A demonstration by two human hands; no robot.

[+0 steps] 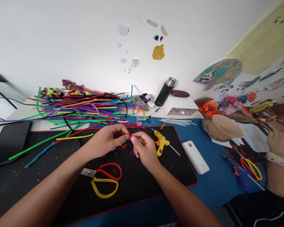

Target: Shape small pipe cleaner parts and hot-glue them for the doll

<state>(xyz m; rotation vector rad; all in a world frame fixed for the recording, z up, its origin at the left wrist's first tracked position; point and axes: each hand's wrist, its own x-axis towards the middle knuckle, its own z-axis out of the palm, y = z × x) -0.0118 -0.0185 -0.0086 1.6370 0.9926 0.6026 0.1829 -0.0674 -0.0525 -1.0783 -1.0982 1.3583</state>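
I have the left hand (110,139) and right hand (145,149) pinched narrow on a small red-and-purple pipe-cleaner piece (130,137); it lies between both sets of fingertips; its long axis I cannot tell.

- Left of centre: multicoloured fuzzy pipe cleaners (92,108), mostly behind the flat black rectangular mat (144,189).
- Lower centre: red-and-yellow-handled metal scissors (106,174), on it.
- Right of centre: yellow plastic glue gun (161,142), left of white oblong block (196,157).

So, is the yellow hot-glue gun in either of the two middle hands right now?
No, the yellow hot-glue gun lies on the black mat, beside the right hand.
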